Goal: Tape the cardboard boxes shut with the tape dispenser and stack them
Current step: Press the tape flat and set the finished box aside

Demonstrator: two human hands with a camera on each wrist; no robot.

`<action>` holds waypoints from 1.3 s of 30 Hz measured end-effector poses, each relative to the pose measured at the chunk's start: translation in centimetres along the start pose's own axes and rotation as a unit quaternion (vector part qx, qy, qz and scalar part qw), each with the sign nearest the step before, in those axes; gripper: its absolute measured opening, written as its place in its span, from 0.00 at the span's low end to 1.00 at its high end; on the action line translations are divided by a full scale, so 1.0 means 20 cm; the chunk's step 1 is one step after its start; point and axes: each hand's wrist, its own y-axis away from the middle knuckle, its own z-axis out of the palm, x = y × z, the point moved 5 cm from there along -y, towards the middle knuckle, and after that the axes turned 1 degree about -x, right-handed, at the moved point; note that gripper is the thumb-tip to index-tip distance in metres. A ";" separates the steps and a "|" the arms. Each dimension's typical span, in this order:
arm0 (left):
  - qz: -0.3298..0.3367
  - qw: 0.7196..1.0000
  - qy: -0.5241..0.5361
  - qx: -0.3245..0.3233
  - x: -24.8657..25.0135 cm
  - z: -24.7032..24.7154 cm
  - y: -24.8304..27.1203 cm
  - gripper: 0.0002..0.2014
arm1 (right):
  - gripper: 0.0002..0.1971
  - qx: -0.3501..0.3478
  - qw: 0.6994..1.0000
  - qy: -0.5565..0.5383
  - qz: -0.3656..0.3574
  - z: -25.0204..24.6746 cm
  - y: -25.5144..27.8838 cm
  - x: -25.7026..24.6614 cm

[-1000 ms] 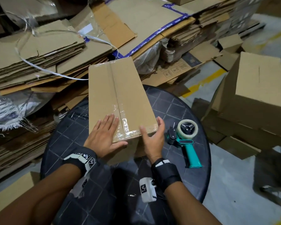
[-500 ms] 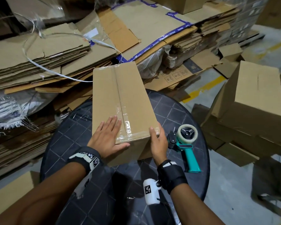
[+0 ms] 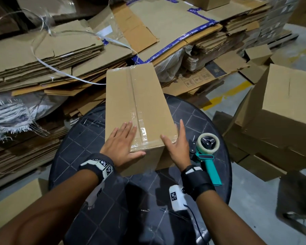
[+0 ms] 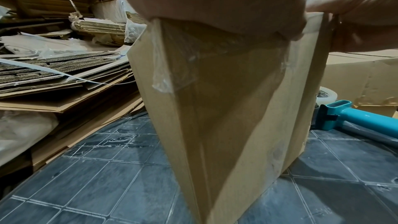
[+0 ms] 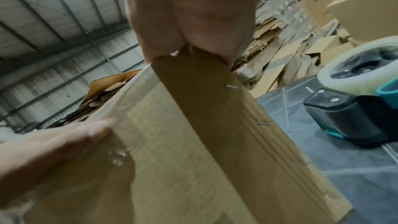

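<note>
Many flattened cartons surround the dark gridded table.

Black wrist straps, white tagged camera modules

Round dark table with a scored grid top is carrying my work. The taped cardboard box is standing on it; the teal tape dispenser is lying on its side just right of the box.
</note>
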 end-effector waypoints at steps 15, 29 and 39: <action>-0.004 1.000 0.005 -0.005 0.00 0.00 0.00 0.55 | 0.53 -0.040 0.968 0.246 0.037 0.01 0.01 -0.13; 0.002 1.000 0.011 0.001 0.00 0.00 0.00 0.56 | 0.42 -0.112 0.904 0.400 -0.097 0.06 -0.03 -0.17; 0.003 1.000 -0.009 0.000 0.00 0.01 -0.01 0.58 | 0.38 -0.116 0.798 0.537 -0.248 0.16 -0.08 -0.20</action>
